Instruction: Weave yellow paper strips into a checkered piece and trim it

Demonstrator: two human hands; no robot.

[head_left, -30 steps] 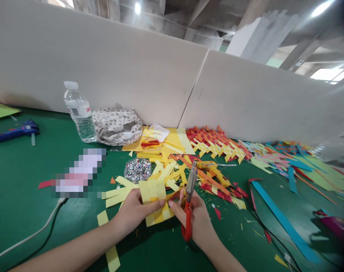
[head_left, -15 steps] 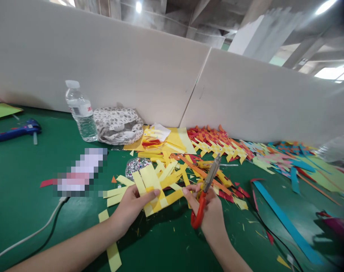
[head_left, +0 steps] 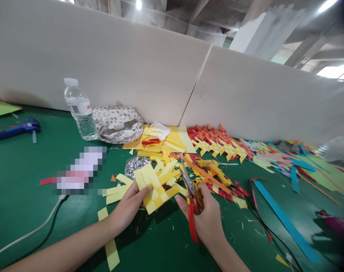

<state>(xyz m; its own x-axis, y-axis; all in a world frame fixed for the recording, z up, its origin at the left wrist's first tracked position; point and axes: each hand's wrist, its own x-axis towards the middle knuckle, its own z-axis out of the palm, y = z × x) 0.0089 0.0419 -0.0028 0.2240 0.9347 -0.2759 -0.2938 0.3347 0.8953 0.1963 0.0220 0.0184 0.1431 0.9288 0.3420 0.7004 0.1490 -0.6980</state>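
Observation:
My left hand (head_left: 135,204) pinches a woven piece of pale and deep yellow paper strips (head_left: 152,189), thumb on top and fingers behind it. Loose strip ends stick out at its upper left and right sides. In my right hand (head_left: 207,211) are scissors (head_left: 192,223) with red and yellow handles, their blades pointing up and away, just right of the woven paper and apart from it. Beneath and behind both hands lies a heap of cut yellow paper strips (head_left: 168,168). A bag of small round googly eyes (head_left: 136,166) rests behind the woven piece.
A yellow glue gun (head_left: 217,172) lies among scraps beyond my right hand; a blue one (head_left: 16,128) is far left. A water bottle (head_left: 80,111) and patterned cloth bag (head_left: 118,124) stand by the white partition (head_left: 126,64). Finished woven paper fish shapes (head_left: 217,141) are at the back.
My right hand has come away from the woven paper's strip end, and the scissors have turned in it, blades now leaning left. My left hand keeps holding the woven piece.

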